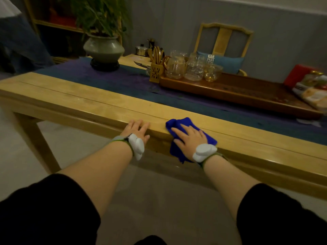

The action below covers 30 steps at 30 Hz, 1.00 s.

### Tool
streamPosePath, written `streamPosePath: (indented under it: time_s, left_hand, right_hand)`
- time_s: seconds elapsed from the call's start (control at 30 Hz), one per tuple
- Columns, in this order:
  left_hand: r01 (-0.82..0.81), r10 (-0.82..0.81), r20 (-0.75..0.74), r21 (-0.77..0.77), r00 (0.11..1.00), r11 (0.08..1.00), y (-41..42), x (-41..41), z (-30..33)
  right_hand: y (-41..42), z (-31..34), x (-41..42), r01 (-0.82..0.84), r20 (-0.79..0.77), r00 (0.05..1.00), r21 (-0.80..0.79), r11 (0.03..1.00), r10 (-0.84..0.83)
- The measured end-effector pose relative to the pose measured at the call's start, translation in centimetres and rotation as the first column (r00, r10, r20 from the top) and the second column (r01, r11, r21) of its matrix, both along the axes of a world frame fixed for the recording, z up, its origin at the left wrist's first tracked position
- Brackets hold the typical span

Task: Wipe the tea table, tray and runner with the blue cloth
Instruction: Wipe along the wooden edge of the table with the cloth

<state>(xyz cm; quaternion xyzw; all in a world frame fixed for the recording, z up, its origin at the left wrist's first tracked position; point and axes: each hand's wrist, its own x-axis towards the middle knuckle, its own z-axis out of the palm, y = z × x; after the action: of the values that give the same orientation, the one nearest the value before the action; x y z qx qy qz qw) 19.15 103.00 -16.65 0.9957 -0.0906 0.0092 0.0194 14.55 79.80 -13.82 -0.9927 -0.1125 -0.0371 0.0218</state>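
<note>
Step in hand: wiping the near edge strip of the tea table [74,96], judging from where the blue cloth [178,123] lies.
Doing it well: keep the palm flat and the pressure even, run long strokes along the plank, and let the overhanging part of the cloth catch the front lip; stay short of the runner [113,80] until the bare wood is finished.
Right hand [190,137]: fingers straight and spread, pressing the cloth flat onto the wood; nothing is pinched.
Left hand [137,129]: fingers straight and close together, resting on the table edge just left of the cloth, apparently bracing; it holds nothing.
Cloth: on the near edge of the table, under the right hand, one part draped over the front.
Runner: dark blue and purple, lying lengthwise down the middle of the table, beyond the hands.
Tray [244,91]: dark wood, on the runner at the far right, carrying glass cups [192,69] at its left end.
Risk: wiping near the tray could jostle the glassware.
</note>
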Motion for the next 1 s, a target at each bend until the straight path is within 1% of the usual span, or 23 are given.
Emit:
streamPosePath:
  time_s: [0.07, 0.17, 0.27, 0.33, 0.37, 0.43, 0.53, 0.6, 0.63, 0.73, 0.8, 0.87, 0.93, 1.0]
  left_hand:
    - [-0.026, 0.024, -0.053, -0.041, 0.998, 0.999, 0.0, 0.5, 0.0]
    - [-0.005, 0.002, -0.064, -0.048, 0.998, 0.999, 0.3, 1.0, -0.2]
    - [-0.001, -0.003, -0.055, -0.081, 0.998, 0.997, 0.6, 0.9, -0.4]
    - [0.005, -0.009, -0.046, -0.084, 0.999, 0.996, 0.5, 0.8, -0.4]
    - [0.006, -0.01, -0.049, -0.082, 0.999, 0.997, 0.6, 0.8, -0.5]
    - [-0.011, 0.006, -0.047, -0.1, 0.999, 0.995, 0.4, 0.7, -0.2]
    - [-0.027, 0.022, -0.045, -0.125, 0.999, 0.992, 0.1, 0.2, 0.2]
    - [-0.028, 0.023, -0.038, -0.144, 0.999, 0.989, -0.1, -0.3, 0.9]
    - [-0.032, 0.026, -0.041, -0.144, 0.999, 0.989, -0.3, -0.5, 1.4]
    - [-0.009, 0.008, -0.006, -0.125, 1.0, 0.992, -0.2, -1.4, 2.6]
    - [-0.007, 0.01, 0.021, -0.148, 1.0, 0.989, -0.2, -1.8, 3.0]
    - [-0.01, 0.021, 0.058, -0.196, 0.998, 0.981, 0.0, -2.3, 3.2]
    - [0.001, 0.021, 0.104, -0.21, 0.994, 0.978, 0.1, -2.5, 3.3]
    - [0.023, 0.006, 0.144, -0.198, 0.99, 0.98, 0.2, -2.6, 3.3]
  right_hand:
    - [0.7, -0.4, -0.5, -0.035, 0.01, 0.999, -0.013, 0.999, 0.035]
    - [-1.6, 0.1, -0.2, -0.071, -0.012, 0.997, 0.021, 0.997, 0.071]
    - [-5.1, 0.2, 0.1, 0.019, -0.067, 0.998, 0.101, 0.995, -0.012]
    - [-7.2, 0.5, 0.0, 0.111, -0.128, 0.987, 0.131, 0.985, -0.094]
    - [-8.0, 0.6, 0.1, 0.165, -0.162, 0.977, 0.141, 0.976, -0.142]
    - [-9.5, 1.3, 0.3, 0.251, -0.196, 0.954, 0.105, 0.962, -0.227]
    - [-9.4, 1.3, 0.2, 0.367, -0.189, 0.919, 0.085, 0.927, -0.346]
    - [-7.6, 1.1, -0.5, 0.391, -0.161, 0.913, 0.077, 0.917, -0.376]
    - [-6.6, 0.9, -0.6, 0.357, -0.152, 0.927, 0.073, 0.931, -0.344]
    - [-3.1, 0.8, -0.2, 0.147, -0.106, 0.984, 0.04, 0.988, -0.142]
    - [-2.0, 0.8, 1.1, 0.011, -0.099, 0.995, 0.019, 1.0, -0.009]
    - [-2.2, 0.7, 2.5, -0.084, -0.133, 0.987, 0.029, 0.996, 0.087]
    - [-3.6, 1.0, 4.0, -0.137, -0.186, 0.972, 0.047, 0.989, 0.144]
    - [-5.5, 1.5, 5.9, -0.123, -0.221, 0.967, 0.023, 0.992, 0.125]
